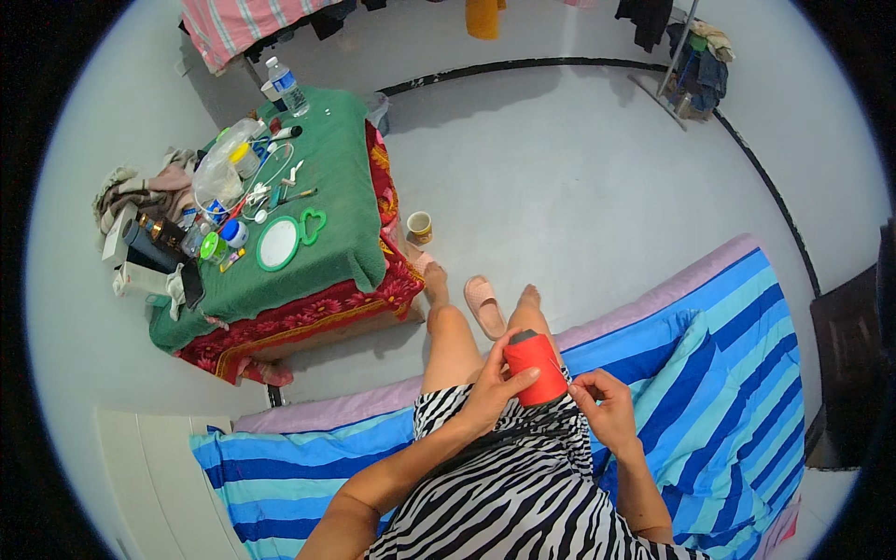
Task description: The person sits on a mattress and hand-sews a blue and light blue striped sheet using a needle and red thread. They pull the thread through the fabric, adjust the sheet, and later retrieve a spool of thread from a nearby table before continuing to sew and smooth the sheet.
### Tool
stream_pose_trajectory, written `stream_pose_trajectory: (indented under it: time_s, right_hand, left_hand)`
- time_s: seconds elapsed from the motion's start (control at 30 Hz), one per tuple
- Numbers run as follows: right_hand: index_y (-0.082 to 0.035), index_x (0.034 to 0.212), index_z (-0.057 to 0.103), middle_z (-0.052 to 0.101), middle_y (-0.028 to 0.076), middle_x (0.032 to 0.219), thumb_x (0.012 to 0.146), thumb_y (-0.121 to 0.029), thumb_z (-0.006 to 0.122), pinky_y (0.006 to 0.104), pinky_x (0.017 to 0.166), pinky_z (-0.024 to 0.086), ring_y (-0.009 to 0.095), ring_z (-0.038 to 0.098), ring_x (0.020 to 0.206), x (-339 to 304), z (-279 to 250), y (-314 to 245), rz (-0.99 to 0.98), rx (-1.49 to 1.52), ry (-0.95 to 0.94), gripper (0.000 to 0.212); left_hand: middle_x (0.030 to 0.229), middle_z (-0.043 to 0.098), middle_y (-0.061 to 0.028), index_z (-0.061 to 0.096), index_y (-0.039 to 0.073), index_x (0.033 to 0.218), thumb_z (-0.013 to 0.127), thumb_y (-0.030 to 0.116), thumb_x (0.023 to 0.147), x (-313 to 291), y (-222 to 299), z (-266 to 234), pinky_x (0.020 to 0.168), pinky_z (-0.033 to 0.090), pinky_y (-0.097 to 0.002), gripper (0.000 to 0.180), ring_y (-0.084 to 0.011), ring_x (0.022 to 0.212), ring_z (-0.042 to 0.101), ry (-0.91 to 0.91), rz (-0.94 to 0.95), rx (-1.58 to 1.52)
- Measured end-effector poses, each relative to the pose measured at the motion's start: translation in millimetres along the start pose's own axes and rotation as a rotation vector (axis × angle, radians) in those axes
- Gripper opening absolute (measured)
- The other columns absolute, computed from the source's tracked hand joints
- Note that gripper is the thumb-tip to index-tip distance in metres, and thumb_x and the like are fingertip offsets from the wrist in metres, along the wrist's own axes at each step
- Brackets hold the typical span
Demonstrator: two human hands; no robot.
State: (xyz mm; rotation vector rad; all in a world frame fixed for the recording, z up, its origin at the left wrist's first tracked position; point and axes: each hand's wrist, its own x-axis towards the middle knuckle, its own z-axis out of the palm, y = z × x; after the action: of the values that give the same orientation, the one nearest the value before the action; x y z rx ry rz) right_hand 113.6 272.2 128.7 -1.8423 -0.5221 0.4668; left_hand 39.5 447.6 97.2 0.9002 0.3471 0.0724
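My left hand (493, 390) is wrapped round a red spool (539, 371), held tilted above my lap. The spool has a dark grey end, and its red outside looks like wound thread. Close by the spool's lower right side, the thumb and fingers of my right hand (605, 409) are pinched together. Whatever lies between them is too small to make out. Under both hands is black-and-white zebra-striped clothing (485, 485), with a dark band of cloth across the lap.
Blue striped bedding (719, 401) spreads on both sides of me. At the left, a table with a green cloth (327, 168) bears a round mirror (278, 244), a water bottle (287, 89) and several small containers. A paper cup (420, 227) and a pink slipper (484, 306) are on the floor.
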Motion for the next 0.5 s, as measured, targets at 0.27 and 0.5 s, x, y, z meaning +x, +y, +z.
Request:
stream_pose_trajectory:
  time_s: [0.27,0.5]
  right_hand:
    - [0.001,0.077,0.059,0.054,0.000,0.066,0.080,-0.005,0.062,0.0200,0.051,0.038,0.005,0.048,0.057,-3,4,5,0.030,-0.010,0.030,0.008]
    - [0.002,0.080,0.060,0.056,0.003,0.069,0.080,-0.005,0.063,0.0208,0.054,0.041,0.007,0.051,0.060,1,7,4,0.006,-0.061,-0.010,0.007]
  left_hand:
    - [0.126,0.039,-0.0110,0.023,0.012,0.137,0.066,0.018,0.080,7,0,-5,0.096,0.036,-0.0344,0.072,-0.0212,0.114,0.042,-0.037,-0.025,0.050]
    - [0.127,0.039,-0.0106,0.025,0.012,0.136,0.066,0.017,0.080,2,-10,-13,0.096,0.036,-0.0348,0.070,-0.0215,0.114,0.041,0.028,-0.033,-0.018]
